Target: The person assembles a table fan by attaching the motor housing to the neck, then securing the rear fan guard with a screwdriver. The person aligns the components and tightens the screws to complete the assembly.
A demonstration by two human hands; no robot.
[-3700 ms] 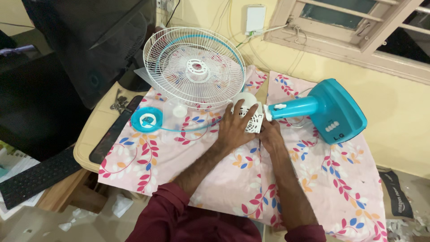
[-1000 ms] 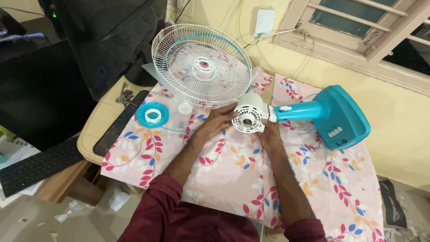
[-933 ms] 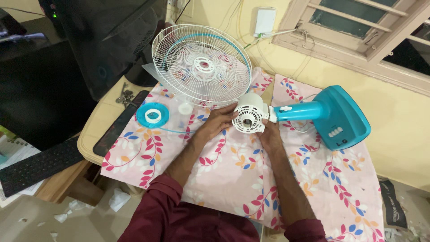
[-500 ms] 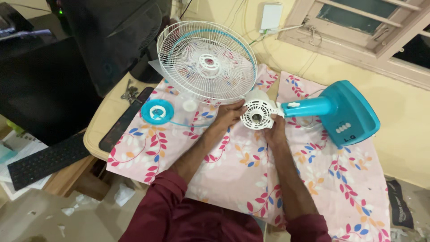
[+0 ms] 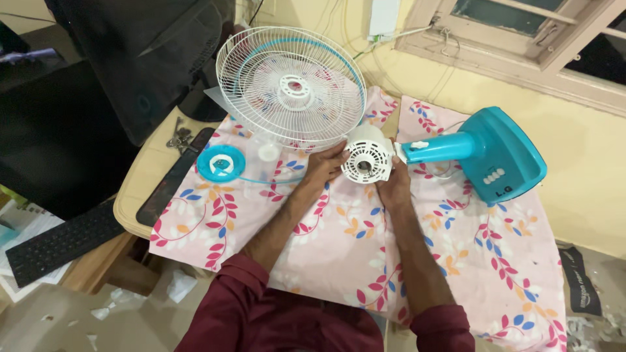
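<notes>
1. I see the white motor housing [image 5: 368,161] lying on the pink flowered cloth [image 5: 339,254], joined at its right to the blue fan stand [image 5: 486,153].
2. My left hand [image 5: 326,166] grips the housing's left side; my right hand [image 5: 393,186] holds it from below and right, fingers curled on it, though I cannot tell how tightly.
3. Just behind the housing the white wire fan guard [image 5: 290,85] leans, its rim almost touching the housing.
4. To the left on the cloth lie a blue round cap [image 5: 220,162] and a small white knob [image 5: 268,152].
5. Farther left lie a black keyboard [image 5: 55,241] and some keys [image 5: 177,138].
</notes>
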